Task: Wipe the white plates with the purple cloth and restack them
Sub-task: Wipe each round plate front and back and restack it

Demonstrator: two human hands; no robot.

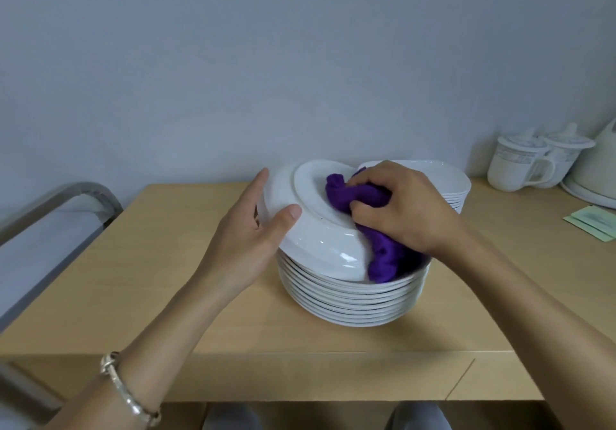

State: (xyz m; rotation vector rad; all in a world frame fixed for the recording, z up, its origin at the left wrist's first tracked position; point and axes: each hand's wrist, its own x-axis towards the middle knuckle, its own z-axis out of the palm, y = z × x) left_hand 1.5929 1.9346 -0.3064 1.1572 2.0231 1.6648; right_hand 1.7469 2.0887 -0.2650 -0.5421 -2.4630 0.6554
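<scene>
Curving in at the left edge of the frame, a grey metal rail (pixel 66 203) is seen beside the light wooden table (pixel 166 279). A silver bracelet (pixel 128 393) is worn on the left wrist at lower left. The left hand (pixel 253 229) is closed on the rim of a tilted white plate (pixel 310 229), with the thumb laid on its underside and the fingers behind the edge. This plate is held underside up at centre frame, its lower edge meeting the near stack of plates (pixel 350 299). The purple cloth (pixel 360 203) is bunched in the grasping right hand (pixel 403 206) and pressed against the plate's base, one end hanging onto the stack. A second stack (pixel 456 186) is seen behind. At right are found two lidded mugs (pixel 520 166), a white kettle (pixel 600 163) and pale green packets (pixel 593 223).
</scene>
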